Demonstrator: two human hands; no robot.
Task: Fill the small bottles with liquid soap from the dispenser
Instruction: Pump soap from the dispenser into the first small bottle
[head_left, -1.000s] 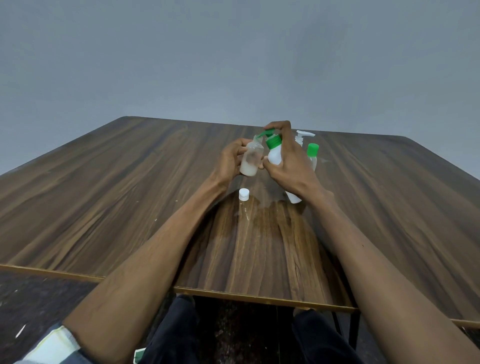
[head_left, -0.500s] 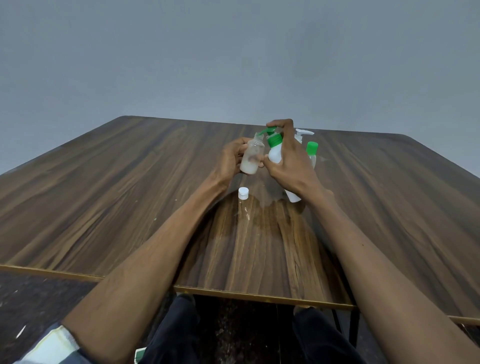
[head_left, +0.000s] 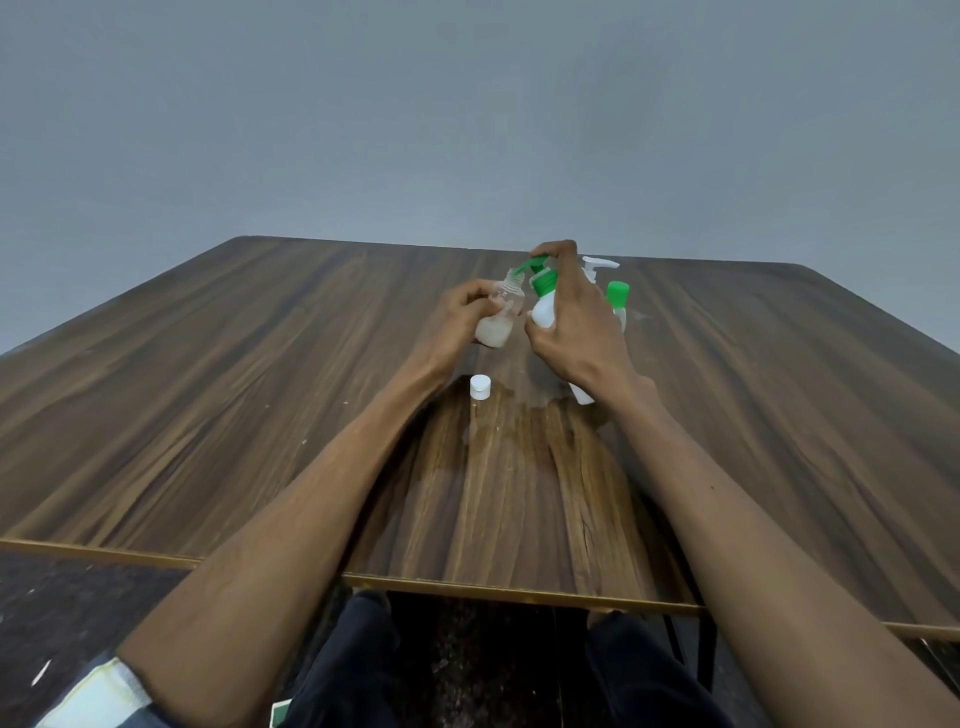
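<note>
My left hand grips a small clear bottle, tilted, with white soap in its lower part and its neck uncapped. My right hand wraps a white dispenser with a green pump head; my index finger rests on top of the pump. The green nozzle points into the small bottle's mouth. The dispenser's base touches the table behind my right wrist. A white cap lies on the table below the small bottle.
Behind my right hand stand a white pump bottle and a small green-capped bottle. The wooden table has a wet patch near the cap. Its front edge runs above my dark trousers.
The small bottle has tipped a little and holds more white soap at its bottom. My right index finger stays on the pump head. Both hands keep their place.
</note>
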